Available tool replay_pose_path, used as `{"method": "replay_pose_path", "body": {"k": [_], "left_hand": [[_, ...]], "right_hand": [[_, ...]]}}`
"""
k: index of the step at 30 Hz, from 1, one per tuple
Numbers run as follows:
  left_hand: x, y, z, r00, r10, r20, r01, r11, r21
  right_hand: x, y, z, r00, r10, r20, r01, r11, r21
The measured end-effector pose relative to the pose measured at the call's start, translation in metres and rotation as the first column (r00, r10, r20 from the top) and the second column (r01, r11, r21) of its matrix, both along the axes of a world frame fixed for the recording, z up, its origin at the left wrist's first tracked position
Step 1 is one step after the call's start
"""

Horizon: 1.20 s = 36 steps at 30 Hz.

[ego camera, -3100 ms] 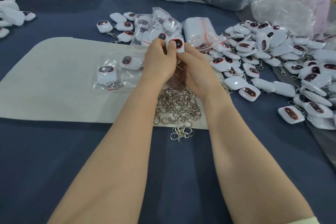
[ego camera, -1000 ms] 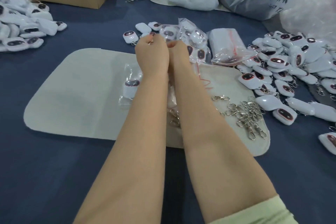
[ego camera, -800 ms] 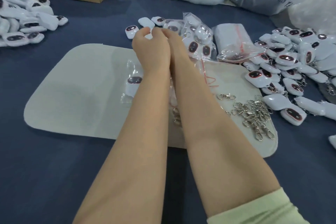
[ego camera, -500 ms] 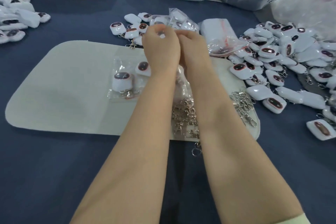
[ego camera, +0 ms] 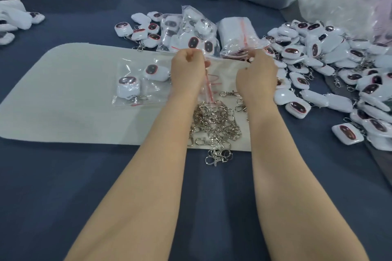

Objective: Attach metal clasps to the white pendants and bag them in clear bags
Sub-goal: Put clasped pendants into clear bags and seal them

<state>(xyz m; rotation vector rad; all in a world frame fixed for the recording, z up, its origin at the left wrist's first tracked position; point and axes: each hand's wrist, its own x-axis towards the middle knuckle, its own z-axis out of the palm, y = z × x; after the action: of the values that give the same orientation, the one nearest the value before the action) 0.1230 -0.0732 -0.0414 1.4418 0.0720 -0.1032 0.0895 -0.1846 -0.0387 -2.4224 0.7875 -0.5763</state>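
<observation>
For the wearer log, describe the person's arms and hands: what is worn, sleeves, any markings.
The left hand and the right hand are bare, with no gloves and no ring in view. The left forearm and the right forearm are uncovered down to the picture's bottom edge: no sleeve, watch, bracelet or marking shows. The fingertips are mostly hidden, so the nails cannot be described.

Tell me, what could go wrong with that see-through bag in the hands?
The left hand and right hand pinch the thin clear plastic bag with a red strip, spread between them; it might tear or slip loose. The pile of shiny silver metal clasps lies between the forearms, some already past the edge of the pale grey felt mat; a moving arm could sweep more off.
</observation>
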Motion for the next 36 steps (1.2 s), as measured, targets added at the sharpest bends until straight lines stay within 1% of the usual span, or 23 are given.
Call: {"method": "replay_pose_path", "body": {"k": [2, 3, 4, 7, 8, 12, 15, 17, 18, 19, 21, 22, 23, 25, 26, 27, 28, 30, 32, 36], "left_hand": [[0.002, 0.000, -0.001, 1.000, -0.024, -0.002, 0.024, 0.999, 0.037], [0.002, 0.000, -0.001, 0.999, -0.035, 0.007, 0.035, 0.997, 0.066], [0.001, -0.001, -0.001, 0.999, -0.047, 0.023, 0.045, 0.994, 0.097], [-0.002, -0.004, 0.000, 0.995, -0.049, 0.092, 0.031, 0.980, 0.195], [-0.002, -0.005, 0.000, 0.992, -0.050, 0.114, 0.023, 0.974, 0.226], [-0.006, -0.010, 0.000, 0.981, -0.102, 0.166, 0.041, 0.942, 0.333], [-0.008, -0.010, 0.000, 0.964, -0.177, 0.198, 0.071, 0.889, 0.452], [-0.010, -0.014, 0.002, 0.946, -0.210, 0.246, 0.046, 0.840, 0.540], [-0.013, -0.016, 0.003, 0.936, -0.216, 0.277, 0.022, 0.823, 0.567], [-0.015, -0.019, 0.003, 0.925, -0.219, 0.310, 0.003, 0.820, 0.572], [-0.018, -0.024, 0.004, 0.903, -0.233, 0.361, 0.005, 0.846, 0.533], [-0.020, -0.025, 0.005, 0.896, -0.233, 0.377, 0.017, 0.868, 0.496], [-0.020, -0.025, 0.006, 0.897, -0.216, 0.386, 0.023, 0.894, 0.447], [-0.018, -0.022, 0.007, 0.921, -0.138, 0.364, 0.003, 0.937, 0.348], [-0.015, -0.018, 0.007, 0.938, -0.105, 0.330, -0.005, 0.949, 0.315], [-0.012, -0.014, 0.007, 0.953, -0.094, 0.289, 0.005, 0.956, 0.295], [-0.009, -0.010, 0.006, 0.962, -0.109, 0.249, 0.037, 0.959, 0.280], [-0.006, -0.003, 0.004, 0.966, -0.163, 0.200, 0.109, 0.960, 0.257], [-0.004, 0.001, 0.004, 0.966, -0.172, 0.195, 0.118, 0.959, 0.258], [-0.002, -0.001, 0.002, 0.969, -0.160, 0.188, 0.117, 0.968, 0.221]], "right_hand": [[0.000, 0.002, 0.002, 0.996, 0.028, 0.080, -0.030, 0.999, 0.027], [0.000, 0.002, 0.003, 0.996, 0.023, 0.084, -0.025, 0.999, 0.024], [0.000, 0.001, 0.004, 0.998, 0.020, 0.053, -0.021, 1.000, 0.017], [0.001, 0.005, 0.002, 0.984, 0.074, -0.163, -0.075, 0.997, 0.002], [0.002, 0.009, 0.001, 0.973, 0.098, -0.208, -0.103, 0.995, -0.013], [0.008, 0.021, 0.000, 0.945, 0.116, -0.307, -0.162, 0.979, -0.128], [0.010, 0.017, -0.002, 0.932, 0.121, -0.341, -0.174, 0.976, -0.131], [0.012, 0.015, -0.004, 0.926, 0.151, -0.347, -0.204, 0.972, -0.121], [0.012, 0.014, -0.005, 0.940, 0.156, -0.303, -0.192, 0.977, -0.093], [0.012, 0.013, -0.004, 0.964, 0.150, -0.221, -0.163, 0.986, -0.040], [0.011, 0.010, -0.002, 0.993, 0.119, 0.015, -0.120, 0.974, 0.192], [0.010, 0.010, -0.002, 0.984, 0.086, 0.156, -0.131, 0.944, 0.305], [0.008, 0.011, -0.002, 0.960, 0.037, 0.277, -0.143, 0.917, 0.372], [0.008, 0.015, -0.001, 0.913, -0.010, 0.408, -0.155, 0.917, 0.368], [0.009, 0.017, -0.002, 0.893, -0.029, 0.449, -0.176, 0.896, 0.408], [0.010, 0.020, -0.001, 0.879, -0.042, 0.474, -0.214, 0.855, 0.472], [0.011, 0.020, -0.002, 0.875, -0.044, 0.482, -0.251, 0.810, 0.530], [0.012, 0.020, -0.003, 0.879, -0.004, 0.477, -0.318, 0.740, 0.593], [0.013, 0.020, -0.005, 0.876, 0.026, 0.481, -0.373, 0.670, 0.642], [0.014, 0.021, -0.007, 0.868, 0.043, 0.495, -0.449, 0.495, 0.744]]}}
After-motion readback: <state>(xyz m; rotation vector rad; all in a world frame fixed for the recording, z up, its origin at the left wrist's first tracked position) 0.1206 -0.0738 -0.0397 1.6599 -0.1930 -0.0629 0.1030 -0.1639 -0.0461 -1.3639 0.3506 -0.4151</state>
